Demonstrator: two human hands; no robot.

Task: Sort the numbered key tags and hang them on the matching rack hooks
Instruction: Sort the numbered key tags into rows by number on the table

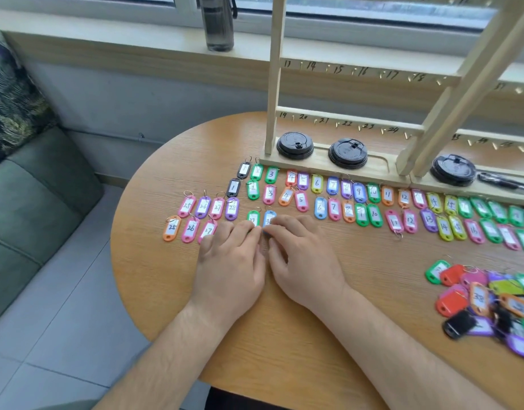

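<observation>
Numbered key tags lie in paired rows across the wooden table, in front of the wooden hook rack whose numbered hooks hang bare. A shorter group marked 25 to 28 sits at the left. A loose pile of mixed tags lies at the right. My left hand lies flat, its fingertips on a green tag. My right hand lies beside it, fingertips on a blue tag. Neither hand grips anything; the lower halves of both tags are hidden under my fingers.
Three black cup lids rest on the rack's base, and a dark pen lies on it at the right. A grey bottle stands on the windowsill. A green sofa is at the left, past the table's rounded edge.
</observation>
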